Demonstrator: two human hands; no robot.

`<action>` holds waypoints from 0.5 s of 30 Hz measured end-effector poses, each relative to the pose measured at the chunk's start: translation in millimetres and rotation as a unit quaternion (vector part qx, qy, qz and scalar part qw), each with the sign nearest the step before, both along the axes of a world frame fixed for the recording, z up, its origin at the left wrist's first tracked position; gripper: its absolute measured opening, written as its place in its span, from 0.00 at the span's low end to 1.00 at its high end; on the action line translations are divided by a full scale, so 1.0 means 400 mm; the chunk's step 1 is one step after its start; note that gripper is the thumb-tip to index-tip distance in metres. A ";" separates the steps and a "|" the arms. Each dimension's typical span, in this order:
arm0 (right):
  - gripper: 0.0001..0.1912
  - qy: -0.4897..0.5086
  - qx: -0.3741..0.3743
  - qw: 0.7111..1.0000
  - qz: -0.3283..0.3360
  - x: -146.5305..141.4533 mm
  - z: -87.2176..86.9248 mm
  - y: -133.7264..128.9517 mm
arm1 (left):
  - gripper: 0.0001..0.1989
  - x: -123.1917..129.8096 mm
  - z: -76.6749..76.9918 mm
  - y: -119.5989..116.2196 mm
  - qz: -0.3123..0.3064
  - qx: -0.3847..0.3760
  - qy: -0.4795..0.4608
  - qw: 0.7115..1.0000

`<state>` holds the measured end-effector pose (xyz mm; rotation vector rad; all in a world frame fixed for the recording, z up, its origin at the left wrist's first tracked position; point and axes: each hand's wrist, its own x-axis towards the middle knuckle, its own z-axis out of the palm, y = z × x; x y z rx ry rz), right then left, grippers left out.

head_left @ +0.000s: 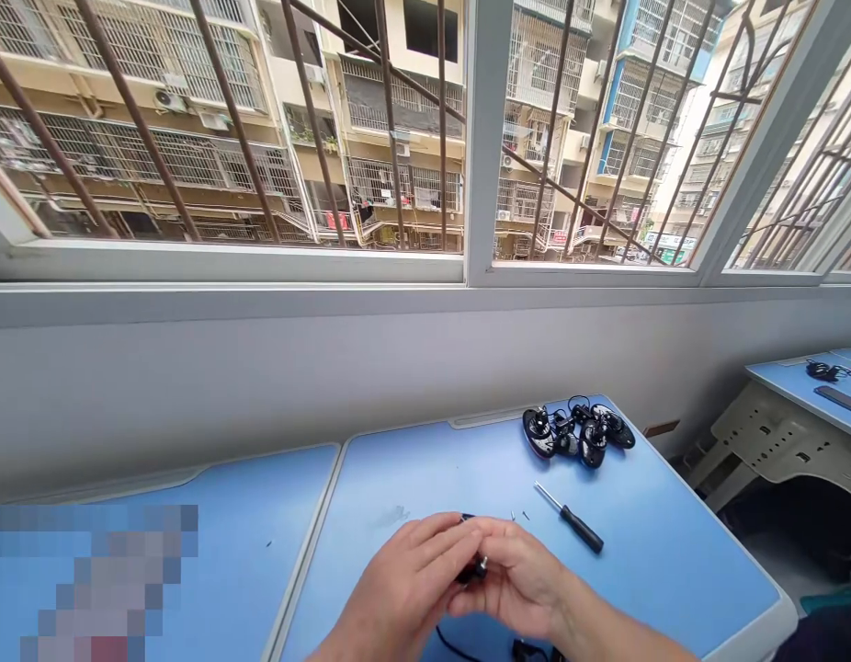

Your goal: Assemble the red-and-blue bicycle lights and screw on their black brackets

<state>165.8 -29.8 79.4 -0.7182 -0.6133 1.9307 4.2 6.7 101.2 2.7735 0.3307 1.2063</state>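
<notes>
Although a pixelated patch (101, 588) hides the lower left corner of the view, a blue desk (253, 515) shows around it, with a tiny dark speck on its top. Just beside that desk stands a second blue desk (646, 524). A thin black cable (457, 645) trails down from the hands toward the bottom edge of the view. The person's left hand (402, 588) comes in from below, its fingers (432, 542) curled closed around a small black part (472, 572). That part sits between both hands, above the second desk and toward its near edge, with a little silver tip showing. The right hand (518, 575) is closed on it from the other side and touches the left hand.

Just past the hands lie a few tiny metal bits (518, 515), and to their right a small screwdriver (573, 524) with a black handle lies flat. Near the far corner of the same desk sits a heap of round black parts tangled with wires (577, 432).

Farther right, a third blue desk (798, 386) on a cream metal frame (763, 441) holds a bunched black cable (823, 370) and a long dark strip (839, 400). A grey wall (329, 386) runs behind the desks, under a white-framed window (484, 138) with slanted metal bars.
</notes>
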 end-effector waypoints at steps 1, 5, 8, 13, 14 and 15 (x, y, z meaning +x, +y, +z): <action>0.15 0.002 0.001 1.000 0.002 0.001 0.002 0.000 | 0.18 -0.004 -0.002 0.001 0.000 -0.031 0.003 1.000; 0.15 -0.001 0.023 1.000 0.020 0.004 0.007 0.000 | 0.19 -0.019 0.006 0.002 -0.030 -0.149 0.027 0.988; 0.17 -0.010 0.043 0.998 0.046 0.007 -0.003 0.001 | 0.20 -0.025 0.027 -0.002 -0.037 -0.196 0.027 0.979; 0.18 -0.031 0.073 0.996 0.050 0.005 -0.026 0.004 | 0.21 -0.020 0.061 -0.017 -0.059 -0.299 0.069 0.950; 0.18 -0.035 0.076 0.996 0.043 0.004 -0.028 0.004 | 0.21 -0.019 0.064 -0.019 -0.058 -0.313 0.075 0.945; 0.18 -0.038 0.078 0.996 0.037 0.003 -0.028 0.003 | 0.21 -0.018 0.065 -0.021 -0.054 -0.325 0.077 0.941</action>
